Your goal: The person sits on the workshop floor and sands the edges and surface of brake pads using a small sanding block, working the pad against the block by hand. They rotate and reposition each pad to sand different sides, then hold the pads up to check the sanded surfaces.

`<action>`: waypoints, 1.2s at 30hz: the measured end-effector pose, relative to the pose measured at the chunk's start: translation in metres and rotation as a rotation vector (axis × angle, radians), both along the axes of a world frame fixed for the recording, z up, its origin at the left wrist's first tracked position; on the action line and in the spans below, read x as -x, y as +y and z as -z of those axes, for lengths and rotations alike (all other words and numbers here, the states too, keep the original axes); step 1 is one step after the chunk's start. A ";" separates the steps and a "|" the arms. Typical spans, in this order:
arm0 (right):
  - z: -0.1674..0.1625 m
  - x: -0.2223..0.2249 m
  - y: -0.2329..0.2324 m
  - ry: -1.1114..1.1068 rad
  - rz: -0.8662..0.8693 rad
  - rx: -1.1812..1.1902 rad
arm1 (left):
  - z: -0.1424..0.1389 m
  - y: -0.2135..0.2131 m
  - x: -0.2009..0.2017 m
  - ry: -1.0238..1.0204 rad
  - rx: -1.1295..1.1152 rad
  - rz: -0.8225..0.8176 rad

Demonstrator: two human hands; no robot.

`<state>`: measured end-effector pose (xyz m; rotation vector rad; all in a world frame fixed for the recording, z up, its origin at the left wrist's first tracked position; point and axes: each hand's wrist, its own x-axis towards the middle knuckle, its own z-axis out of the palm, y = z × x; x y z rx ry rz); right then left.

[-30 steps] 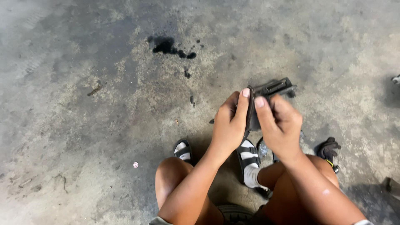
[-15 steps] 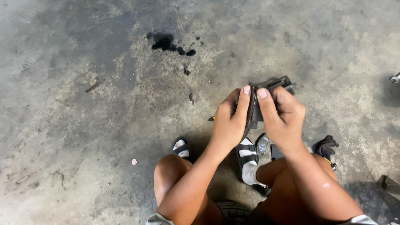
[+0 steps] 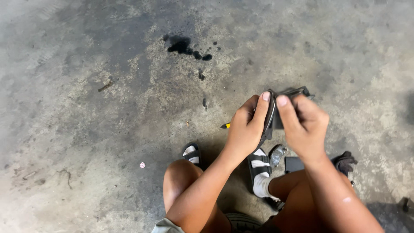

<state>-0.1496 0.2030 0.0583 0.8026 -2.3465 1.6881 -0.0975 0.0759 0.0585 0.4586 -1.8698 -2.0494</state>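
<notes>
Both hands are working up in front of the knees here. The left hand (image 3: 246, 129) is clamping a flat dark grey plate-shaped part with a curved metal edge (image 3: 272, 113), index finger stretched straight up along its near face and the other fingers curling round behind. The right hand (image 3: 304, 125) is gripping the same part from the other side, its thumb lying parallel to that left index finger, so the piece is sitting edge-up, sandwiched between the two hands. Holding it this way is keeping the thin edge turned toward the eyes, and the far end of the part is poking out beyond the right knuckles. What exactly the fingers are pressing on is hidden behind them.

Below the left hand, a small yellow-tipped tool (image 3: 225, 126) is peeking out just beside the wrist. Under the right hand, near the black strapped sandals worn over white socks (image 3: 260, 166), a small shiny crumpled object (image 3: 277, 154) and a flat dark square piece (image 3: 294, 164) are lying on the ground, with a black bundled cloth (image 3: 344, 161) just past the right forearm.

The person is squatting low over a rough, stained grey concrete floor (image 3: 86, 151). A black oily spill with trailing drops (image 3: 183, 45) is sitting well beyond the hands, and a tiny pinkish scrap (image 3: 142, 165) is lying off to the left of the left forearm.
</notes>
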 end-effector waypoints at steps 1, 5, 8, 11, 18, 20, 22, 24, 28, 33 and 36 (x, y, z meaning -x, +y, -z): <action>0.000 0.000 0.000 -0.017 -0.003 0.024 | 0.000 0.000 0.000 0.006 -0.013 0.017; 0.000 0.000 0.001 -0.020 -0.023 0.058 | 0.001 0.002 0.000 0.045 -0.015 -0.011; 0.002 0.001 0.002 0.000 -0.015 -0.019 | 0.002 0.002 0.000 0.036 -0.036 -0.007; 0.003 0.003 0.001 -0.051 -0.015 0.056 | 0.003 0.003 0.000 0.019 -0.042 0.011; -0.002 0.001 0.004 -0.051 -0.034 0.020 | 0.007 0.005 0.001 0.002 -0.058 0.015; -0.002 0.000 0.004 0.024 0.009 -0.049 | 0.009 0.006 0.002 0.059 -0.062 0.016; -0.002 -0.001 0.003 0.056 -0.013 -0.023 | 0.011 0.006 0.004 0.109 -0.054 0.011; -0.001 -0.001 0.003 0.029 -0.028 0.003 | 0.013 0.007 0.005 0.091 -0.078 0.005; 0.000 -0.001 0.004 0.018 0.026 -0.033 | 0.014 0.009 0.005 0.041 -0.120 0.022; 0.002 0.001 0.004 0.007 -0.021 -0.006 | 0.013 0.007 0.007 0.085 -0.051 0.002; 0.002 0.002 0.005 -0.116 -0.024 0.076 | 0.011 0.009 0.005 0.016 -0.104 0.034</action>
